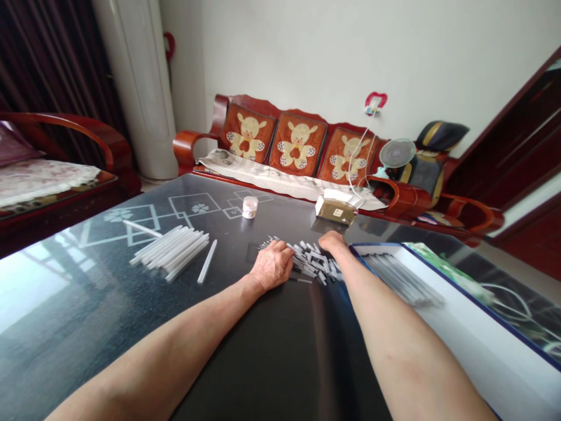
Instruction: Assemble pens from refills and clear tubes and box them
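Glossy table: dark, hard and polished point(109, 304); pale squares and flowers patterned on its top; smooth enough, I judge, for round things to roll.
Open box: blue-rimmed, white-lined, at the right point(486, 351); clear slim rods point(407, 279) lie side by side in it; probably light, stiff and slippery, best lifted by the middle.
White tubes: straight, slender, translucent, heaped at the left point(173, 251); likely hollow plastic, very light, rigid; pinch one across its middle so it does not roll.
Left hand: fingers curled down at the left edge of the short pieces point(275, 263); whether it grips any, I cannot tell.
Right hand: just beyond the pieces' right side point(333, 240); its fingers are mostly hidden, so its hold cannot be told.
Round jar: pale, squat, lidded point(249, 207); stands behind the hands.
Short pieces: white, grey and dark, jumbled between the hands point(318, 263); likely feather-light, hard plastic; take each singly, by fingertip pinch along its sides.
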Motion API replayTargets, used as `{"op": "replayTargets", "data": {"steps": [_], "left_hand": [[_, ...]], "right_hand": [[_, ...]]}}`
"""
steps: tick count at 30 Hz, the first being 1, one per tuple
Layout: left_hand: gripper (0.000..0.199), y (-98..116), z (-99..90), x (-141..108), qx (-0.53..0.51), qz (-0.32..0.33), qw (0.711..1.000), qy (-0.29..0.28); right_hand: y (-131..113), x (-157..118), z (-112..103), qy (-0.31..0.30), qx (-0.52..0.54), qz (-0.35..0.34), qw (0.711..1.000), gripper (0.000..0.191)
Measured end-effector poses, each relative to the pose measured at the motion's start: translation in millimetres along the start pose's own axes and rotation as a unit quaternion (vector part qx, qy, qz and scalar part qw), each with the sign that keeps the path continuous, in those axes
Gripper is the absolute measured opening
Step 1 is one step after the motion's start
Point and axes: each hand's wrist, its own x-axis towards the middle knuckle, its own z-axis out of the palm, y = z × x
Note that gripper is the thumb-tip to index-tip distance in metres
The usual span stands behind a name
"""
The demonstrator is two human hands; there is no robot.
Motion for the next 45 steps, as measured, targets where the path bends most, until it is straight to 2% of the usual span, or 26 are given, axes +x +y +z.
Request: {"op": "replayTargets", "data": {"steps": [4,8,11,15,17,19,23,26,29,33,36,41,43,45], "left_hand": [[0.024,1,-1.2,0,-0.003,-0.006,1.0,-0.008],[0.024,1,-1.2,0,-0.007,-0.003,1.0,-0.004],[0.023,1,-0.5,0,-0.008,-0.004,1.0,-0.004],[0.024,1,-1.2,0,-0.01,-0.009,1.0,-0.003],[0.024,1,-2.3,1,-0.008,-0.014,1.0,-0.005],[0.025,2,-3.4,1,-0.009,-0.019,1.0,-0.004],[0.025,1,-2.5,0,-0.017,-0.025,1.0,-0.002],[0.025,0,-0.9,0,-0.023,-0.026,0.999,-0.001],[0.025,0,-2.2,0,-0.026,-0.029,0.999,0.004],[0.026,2,-7.9,-2,-0.017,-0.04,0.999,0.01],[0.028,5,-10.8,-3,0.004,-0.043,0.999,0.012],[0.028,12,-19.3,-2,0.065,-0.044,0.996,-0.042],[0.028,12,-30.3,2,0.109,-0.056,0.988,-0.096],[0.027,6,-48.1,6,0.162,-0.087,0.968,-0.171]], "right_hand": [[2,-4,0,-0.069,-0.051,0.057,0.995,0.03],[-1,-10,-9,-0.07,-0.067,0.028,0.995,0.029],[-4,-20,-24,-0.045,-0.063,-0.039,0.996,0.019],[3,-56,-42,0.02,-0.032,-0.148,0.988,0.028],[14,-80,-43,0.076,0.0,-0.201,0.977,0.026],[26,-99,-37,0.1,0.027,-0.234,0.967,0.023],[40,-112,-28,0.107,0.091,-0.264,0.954,0.022],[37,-115,-30,0.182,0.154,-0.245,0.94,0.025],[24,-132,-31,0.24,0.214,-0.209,0.924,0.028],[6,-170,-18,0.234,0.252,-0.237,0.909,0.027],[0,-184,-9,0.237,0.247,-0.27,0.9,0.025],[1,-179,-7,0.228,0.249,-0.282,0.898,0.022],[2,-178,-8,0.223,0.253,-0.288,0.896,0.022],[2,-178,-8,0.219,0.252,-0.287,0.898,0.023]]}}
